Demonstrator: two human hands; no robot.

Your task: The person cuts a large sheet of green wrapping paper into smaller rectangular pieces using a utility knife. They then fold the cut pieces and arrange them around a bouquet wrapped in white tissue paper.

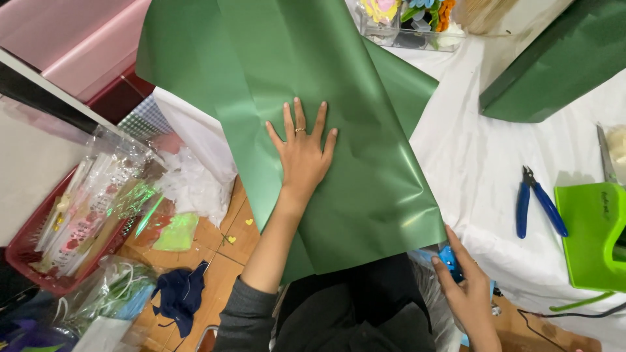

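- Your left hand lies flat in the middle of the frame, palm down and fingers spread wide on a large green paper sheet, holding nothing; a ring shows on one finger.
- The green sheet runs from the top centre of the frame down to just above your lap, its lower edge hanging off the white cloth-covered table toward your dark clothing.
- Your right hand sits at the lower right, just beside the sheet's lower right corner, fingers loosely curled around a small blue object; how firmly it is gripped cannot be told.
- A second layer of green paper peeks out from under the sheet at upper centre-right, and a green paper roll lies across the upper right corner of the frame.
- Blue-handled pliers rest on the white cloth at right, well apart from both hands, near a bright green tool at the right edge.
- A clear box with coloured craft flowers stands at the top centre-right, beyond the sheet.
- A red basket full of clear packets sits at the lower left on the tiled floor, with a dark blue cloth near it and white crumpled plastic just above.
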